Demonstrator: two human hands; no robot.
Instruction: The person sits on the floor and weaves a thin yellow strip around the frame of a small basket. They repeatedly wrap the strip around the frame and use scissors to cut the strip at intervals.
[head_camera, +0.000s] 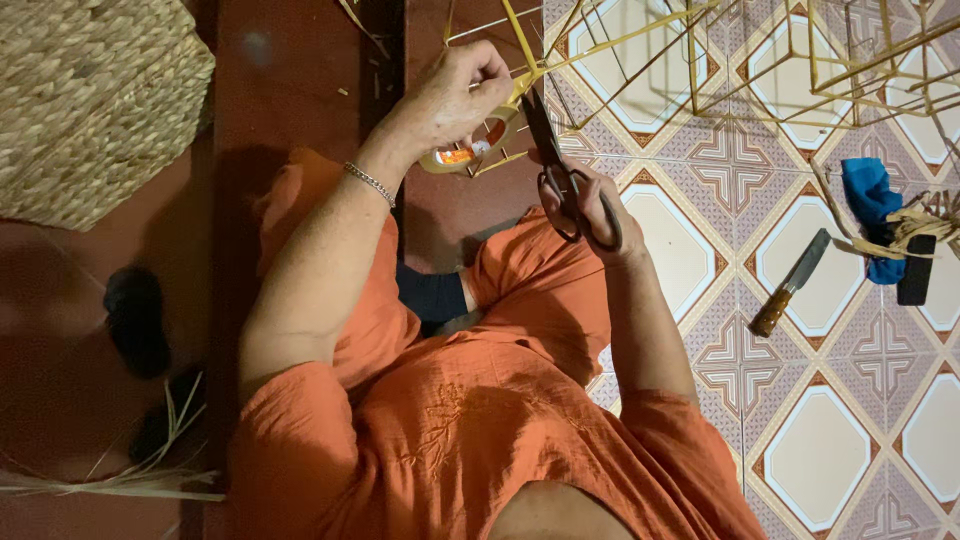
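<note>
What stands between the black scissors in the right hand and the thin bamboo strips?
Nothing visible: the black scissors in the right hand already meet the thin bamboo strips beside the left hand.

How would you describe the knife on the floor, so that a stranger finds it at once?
Start at the patterned tile floor, right of the person in orange. The knife lies just left of the blue cloth. Unlike the scissors in the right hand, it lies unheld and has a brown handle.
</note>
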